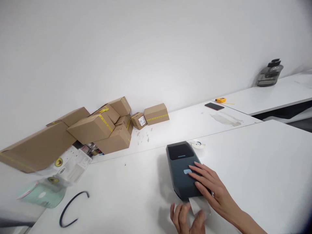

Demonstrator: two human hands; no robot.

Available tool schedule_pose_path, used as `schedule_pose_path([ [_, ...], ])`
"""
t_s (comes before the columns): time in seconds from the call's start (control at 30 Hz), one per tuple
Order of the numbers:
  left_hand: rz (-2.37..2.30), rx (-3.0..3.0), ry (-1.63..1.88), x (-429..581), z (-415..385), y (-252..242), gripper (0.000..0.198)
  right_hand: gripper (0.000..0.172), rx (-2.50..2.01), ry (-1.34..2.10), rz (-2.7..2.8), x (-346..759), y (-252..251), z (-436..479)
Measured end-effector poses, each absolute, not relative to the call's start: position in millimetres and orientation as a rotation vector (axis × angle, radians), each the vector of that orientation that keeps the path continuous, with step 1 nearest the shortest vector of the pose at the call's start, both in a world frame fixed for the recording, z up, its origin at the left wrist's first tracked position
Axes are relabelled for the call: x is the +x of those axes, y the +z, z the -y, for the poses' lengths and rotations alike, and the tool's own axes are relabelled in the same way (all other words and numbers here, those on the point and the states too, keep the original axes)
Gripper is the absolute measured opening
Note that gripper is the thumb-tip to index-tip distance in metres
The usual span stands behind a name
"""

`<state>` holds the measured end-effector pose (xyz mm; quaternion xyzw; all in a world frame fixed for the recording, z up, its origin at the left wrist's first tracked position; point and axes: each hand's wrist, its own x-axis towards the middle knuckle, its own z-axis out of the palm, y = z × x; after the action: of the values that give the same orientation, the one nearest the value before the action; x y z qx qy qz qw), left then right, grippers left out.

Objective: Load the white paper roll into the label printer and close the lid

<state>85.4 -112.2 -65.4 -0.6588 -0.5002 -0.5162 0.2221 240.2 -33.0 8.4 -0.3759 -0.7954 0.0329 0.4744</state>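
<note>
A dark label printer [179, 175] with a light blue button stands on the white table. Resting on its top, near the button, my right hand [214, 188] has its fingers spread and flat. A white paper label [199, 204] sticks out of the printer's near end. My left hand [186, 219] is at this end, fingers curled, with the label between the fingers and thumb; the thumb area is slightly blurred. A roll of white labels [198, 144] lies behind the printer.
Cardboard boxes [91, 128] are piled at the back left, beside packets [75, 165] and a green pouch [46, 195]. A black curved band [63, 213] lies front left. Further back are a phone [214, 106], a yellow tape measure [221, 100] and a dark transparent bottle [269, 76].
</note>
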Motion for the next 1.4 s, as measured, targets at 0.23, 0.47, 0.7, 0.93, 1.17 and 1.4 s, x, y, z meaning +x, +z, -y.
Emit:
schedule_pose_path([
  [0.23, 1.339, -1.949, -1.44, 74.8, 95.2, -58.3, 0.05, 0.038, -0.882, 0.028, 1.822, 233.2, -15.9, 36.7],
  [0.47, 1.024, -2.289, -0.949, 32.8, 59.7, -22.9, 0.039, 0.041, -0.845, 0.174, 1.896, 247.1, -22.7, 31.9],
  [0.7, 1.162, -2.168, -1.222, 53.0, 59.9, -41.3, 0.036, 0.044, -0.903, 0.274, 1.656, 229.3, -30.5, 36.5],
  [0.93, 1.252, -2.117, -1.347, 59.7, 58.9, -60.2, 0.034, 0.041, -0.868, 0.261, 1.659, 228.4, -40.4, 32.8],
  [1.17, 1.276, -2.106, -1.289, 62.9, 65.9, -39.7, 0.029, 0.039, -0.89, 0.172, 1.646, 226.8, -32.9, 32.0],
  [1.4, 1.381, -2.024, -1.389, 92.6, 97.3, -22.0, 0.021, 0.035, -0.95, 0.274, 1.834, 243.8, -15.3, 39.1],
])
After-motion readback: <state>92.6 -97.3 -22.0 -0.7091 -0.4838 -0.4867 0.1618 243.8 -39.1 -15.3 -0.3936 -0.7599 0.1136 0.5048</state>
